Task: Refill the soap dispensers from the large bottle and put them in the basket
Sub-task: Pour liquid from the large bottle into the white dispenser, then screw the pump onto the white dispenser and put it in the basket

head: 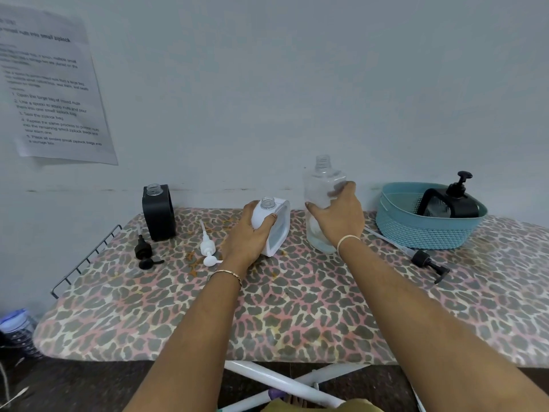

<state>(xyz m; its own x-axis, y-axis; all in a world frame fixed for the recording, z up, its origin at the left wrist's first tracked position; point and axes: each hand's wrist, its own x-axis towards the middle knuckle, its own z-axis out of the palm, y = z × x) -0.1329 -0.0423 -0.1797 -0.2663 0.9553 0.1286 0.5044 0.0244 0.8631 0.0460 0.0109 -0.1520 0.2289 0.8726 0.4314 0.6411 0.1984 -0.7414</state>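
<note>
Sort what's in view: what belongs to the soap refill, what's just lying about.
Job: large clear bottle in the right hand; white dispenser in the left hand; open black dispenser; white pump; left black pump; right black pump; teal basket holding a capped black dispenser.
Lying about: printed sheet on the wall; jar at lower left.

The wall sheet (56,90) runs off the left edge, its small print blurred. The basket (421,230) wall hides the lower part of the black dispenser (456,200) inside it.
</note>
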